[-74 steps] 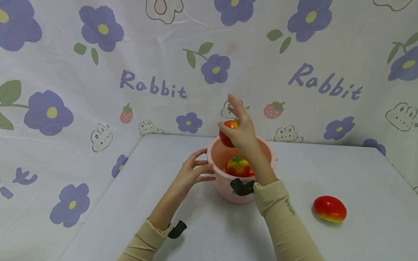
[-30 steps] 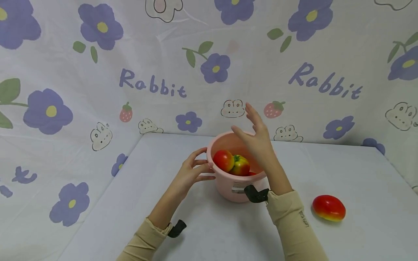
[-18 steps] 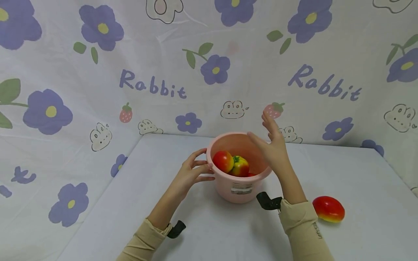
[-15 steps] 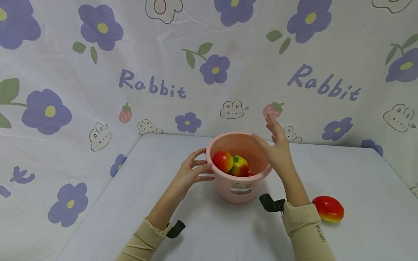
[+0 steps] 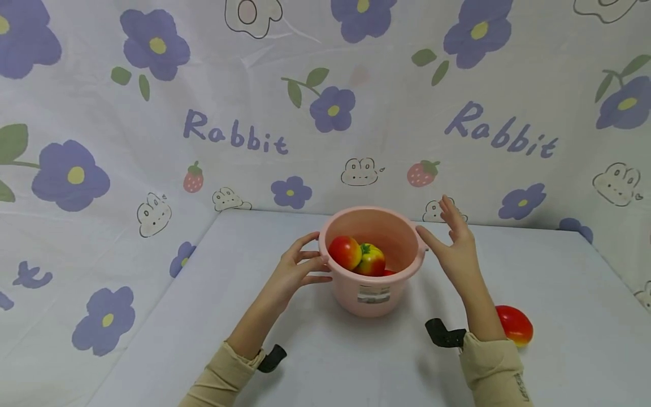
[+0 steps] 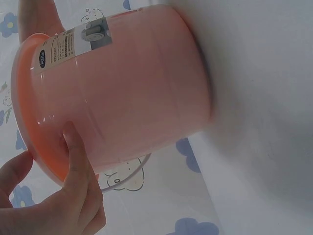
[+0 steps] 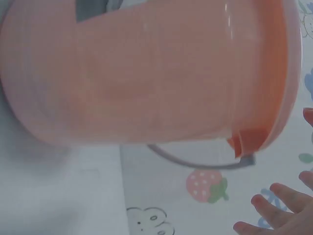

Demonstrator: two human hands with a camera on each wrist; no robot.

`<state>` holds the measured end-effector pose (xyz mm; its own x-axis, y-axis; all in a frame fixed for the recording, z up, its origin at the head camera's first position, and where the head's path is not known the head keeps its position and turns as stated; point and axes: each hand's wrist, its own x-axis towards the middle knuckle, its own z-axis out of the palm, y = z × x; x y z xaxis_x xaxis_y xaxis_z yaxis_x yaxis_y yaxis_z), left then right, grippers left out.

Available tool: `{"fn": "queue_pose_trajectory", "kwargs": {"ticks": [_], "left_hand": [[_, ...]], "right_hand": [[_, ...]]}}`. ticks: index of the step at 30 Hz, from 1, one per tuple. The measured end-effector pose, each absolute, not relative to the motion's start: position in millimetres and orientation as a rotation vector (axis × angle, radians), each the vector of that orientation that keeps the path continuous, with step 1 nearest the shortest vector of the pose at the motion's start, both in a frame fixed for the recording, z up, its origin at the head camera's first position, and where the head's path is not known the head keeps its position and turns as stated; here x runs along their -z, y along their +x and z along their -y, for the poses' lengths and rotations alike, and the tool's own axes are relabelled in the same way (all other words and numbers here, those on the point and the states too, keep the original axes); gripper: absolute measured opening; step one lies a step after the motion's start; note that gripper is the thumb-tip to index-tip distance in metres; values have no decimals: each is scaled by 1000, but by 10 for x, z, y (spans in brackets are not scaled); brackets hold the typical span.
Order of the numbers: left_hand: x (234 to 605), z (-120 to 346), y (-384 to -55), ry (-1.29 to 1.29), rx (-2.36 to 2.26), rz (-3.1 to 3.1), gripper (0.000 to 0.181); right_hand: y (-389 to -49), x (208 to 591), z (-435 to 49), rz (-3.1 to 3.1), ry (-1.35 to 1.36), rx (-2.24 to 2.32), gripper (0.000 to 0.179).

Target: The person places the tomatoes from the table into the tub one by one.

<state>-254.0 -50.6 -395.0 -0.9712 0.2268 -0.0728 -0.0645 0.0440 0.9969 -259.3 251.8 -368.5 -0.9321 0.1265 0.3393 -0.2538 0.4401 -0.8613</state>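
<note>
A pink plastic bucket (image 5: 370, 294) stands upright on the table. My left hand (image 5: 291, 274) grips its rim on the left side; in the left wrist view the fingers (image 6: 73, 161) lie under the rim with the thumb at its edge. Inside sit a round red-and-yellow toy fruit (image 5: 344, 252) and a red-and-yellow one with a green top (image 5: 372, 260). A bit of another red thing (image 5: 389, 272) shows by the near rim. My right hand (image 5: 460, 257) holds nothing, fingers spread, just right of the bucket's rim.
An oval red toy fruit with a yellow underside (image 5: 516, 326) lies on the white table (image 5: 569, 350), partly behind my right forearm. A floral cloth (image 5: 325, 56) hangs behind the table. The bucket's thin handle (image 7: 195, 164) hangs at its far side.
My right hand let the round red-and-yellow fruit go into the bucket, then moved right and down, out from over it. My left hand has stayed at the rim.
</note>
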Motion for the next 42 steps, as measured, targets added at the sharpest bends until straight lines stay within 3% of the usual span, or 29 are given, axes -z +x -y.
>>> {"fn": "queue_pose_trajectory", "kwargs": {"ticks": [42], "left_hand": [[3940, 483, -2532, 150, -2021, -2129, 62]], "right_hand": [[-2171, 4455, -3714, 2543, -675, -1485, 90]]}}
